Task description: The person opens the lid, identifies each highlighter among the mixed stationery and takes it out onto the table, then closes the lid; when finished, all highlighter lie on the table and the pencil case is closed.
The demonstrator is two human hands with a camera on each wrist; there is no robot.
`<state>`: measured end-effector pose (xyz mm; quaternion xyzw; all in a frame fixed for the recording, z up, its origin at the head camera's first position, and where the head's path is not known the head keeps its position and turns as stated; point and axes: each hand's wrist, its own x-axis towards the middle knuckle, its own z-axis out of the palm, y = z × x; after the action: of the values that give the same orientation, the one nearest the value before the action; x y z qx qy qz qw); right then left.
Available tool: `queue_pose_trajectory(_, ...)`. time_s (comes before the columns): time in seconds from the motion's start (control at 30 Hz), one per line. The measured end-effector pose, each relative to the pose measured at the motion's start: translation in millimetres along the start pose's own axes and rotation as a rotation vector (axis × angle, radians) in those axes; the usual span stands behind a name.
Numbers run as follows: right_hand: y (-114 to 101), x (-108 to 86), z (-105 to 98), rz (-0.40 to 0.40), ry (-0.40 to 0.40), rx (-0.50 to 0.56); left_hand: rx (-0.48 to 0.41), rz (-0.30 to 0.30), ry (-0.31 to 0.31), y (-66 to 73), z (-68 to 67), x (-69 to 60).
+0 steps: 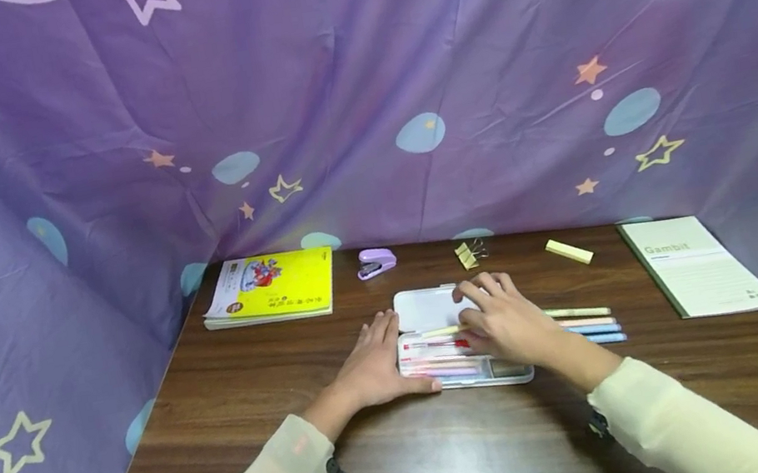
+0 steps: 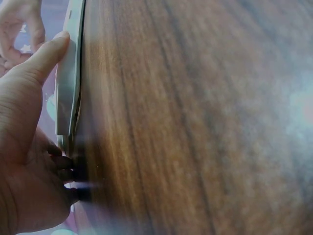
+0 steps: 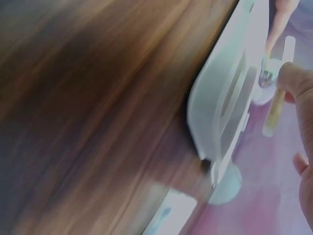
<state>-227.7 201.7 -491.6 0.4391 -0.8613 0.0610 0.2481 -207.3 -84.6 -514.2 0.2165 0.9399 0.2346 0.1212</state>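
My left hand (image 1: pixel 373 362) lay at the left end of the open pencil case (image 1: pixel 426 308), fingers nearly straight, thumb on its near edge. Over the case, my right hand (image 1: pixel 510 323) pinched a yellow pen (image 3: pixel 275 111) between thumb and fingers. Further right, more pens (image 1: pixel 599 329) lay on the table (image 1: pixel 258 368).
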Motion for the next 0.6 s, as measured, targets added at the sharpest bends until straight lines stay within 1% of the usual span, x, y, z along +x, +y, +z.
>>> queue_pose_trajectory(0.27, 13, -21.4, -7, -0.005, 0.022, -0.008, -0.002, -0.010, -0.005, -2.0, 2.4, -0.3)
queue_pose_trajectory(0.43, 23, -36.6, -14, -0.011, 0.049, -0.022, -0.004, -0.009, -0.006, -2.5, 2.7, -0.2)
queue_pose_trajectory(0.6, 31, -54.4, -21, -0.008, 0.034, -0.063, 0.008, -0.004, -0.002, -3.5, 2.7, 0.8)
